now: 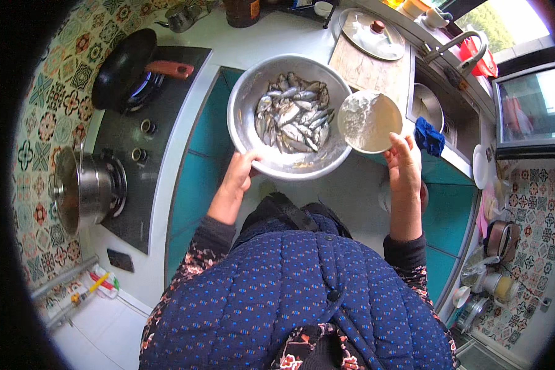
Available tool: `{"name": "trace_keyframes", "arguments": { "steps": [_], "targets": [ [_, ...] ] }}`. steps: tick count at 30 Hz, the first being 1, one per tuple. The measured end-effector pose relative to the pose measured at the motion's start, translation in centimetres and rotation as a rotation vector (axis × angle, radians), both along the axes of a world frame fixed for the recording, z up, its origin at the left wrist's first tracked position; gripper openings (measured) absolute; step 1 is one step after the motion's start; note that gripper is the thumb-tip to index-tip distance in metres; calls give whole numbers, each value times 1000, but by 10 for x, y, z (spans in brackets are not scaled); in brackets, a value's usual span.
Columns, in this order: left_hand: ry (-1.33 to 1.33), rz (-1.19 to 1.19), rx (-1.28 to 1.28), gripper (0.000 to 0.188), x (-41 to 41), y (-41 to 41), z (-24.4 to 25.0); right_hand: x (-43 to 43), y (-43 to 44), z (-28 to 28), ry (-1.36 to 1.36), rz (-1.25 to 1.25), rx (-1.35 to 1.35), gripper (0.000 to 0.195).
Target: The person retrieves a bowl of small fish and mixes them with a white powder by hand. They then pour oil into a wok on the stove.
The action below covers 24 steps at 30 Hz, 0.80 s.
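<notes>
My left hand [240,172] grips the near left rim of a wide metal basin [246,118], thumb over the edge. A heap of small silvery fish [293,115] lies in its bottom. Around the fish the basin's wall is wet and smeared with yellowish bits. My right hand [403,159] holds a bowl [374,121] by its near right rim, thumb on top. White powder, possibly flour, clings to the left side of the bowl's inside; the right side shows bare. The bowl is tilted beside the basin's right rim; whether the two touch I cannot tell.
At left, a black wok [122,69] with a red handle and a lidded steel pot [90,189] stand on the gas hob [166,106]. A glass lid [370,34] rests on a wooden board [356,64]. To the right are a blue cloth [428,136] and the sink [467,122].
</notes>
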State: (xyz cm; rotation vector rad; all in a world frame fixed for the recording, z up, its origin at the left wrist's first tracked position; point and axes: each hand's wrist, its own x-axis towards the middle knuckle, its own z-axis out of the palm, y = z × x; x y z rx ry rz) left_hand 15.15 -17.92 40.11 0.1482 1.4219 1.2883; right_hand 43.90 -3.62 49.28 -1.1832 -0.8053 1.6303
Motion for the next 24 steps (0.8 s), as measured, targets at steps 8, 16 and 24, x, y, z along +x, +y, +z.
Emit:
{"name": "trace_keyframes", "arguments": {
  "steps": [8, 16, 24],
  "targets": [
    [-10, -31, -19, 28, -19, 49, -25, -1, 13, -11, -1, -48, -2, 27],
    [-12, -185, -200, 28, -49, 44, -58, -9, 9, -34, -127, -3, -17, 28],
    [1348, -140, -43, 53, -41, 33, -5, -15, 3, -41, -200, 15, -24, 25]
  ]
}}
